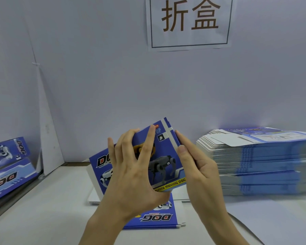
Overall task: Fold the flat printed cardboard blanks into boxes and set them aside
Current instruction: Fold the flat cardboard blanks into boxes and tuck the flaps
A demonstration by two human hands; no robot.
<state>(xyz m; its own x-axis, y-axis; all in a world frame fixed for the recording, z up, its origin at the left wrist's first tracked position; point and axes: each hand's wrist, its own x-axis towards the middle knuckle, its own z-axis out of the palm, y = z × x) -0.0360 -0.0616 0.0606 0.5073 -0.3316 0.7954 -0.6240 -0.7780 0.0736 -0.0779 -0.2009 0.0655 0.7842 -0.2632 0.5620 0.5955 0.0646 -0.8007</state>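
Just below the centre of the frame, a blue printed cardboard blank (pixel 168 152) with a grey robot-dog picture is held tilted above the white table (pixel 42 200), partly opened. The left hand (pixel 131 175) lies spread over its printed face, fingers splayed and fairly straight. The right hand (pixel 200 167) pinches the blank's right edge between thumb and fingers. The card looks light and thin, stiff across its panels but ready to bend at the creases, with a glossy print that may slip. It is best held by edges and corners, not mid-panel. At the right edge of the frame stands a tall stack of flat blue-and-white blanks (pixel 254 156); blue folded boxes (pixel 9 152) lie at lower left.
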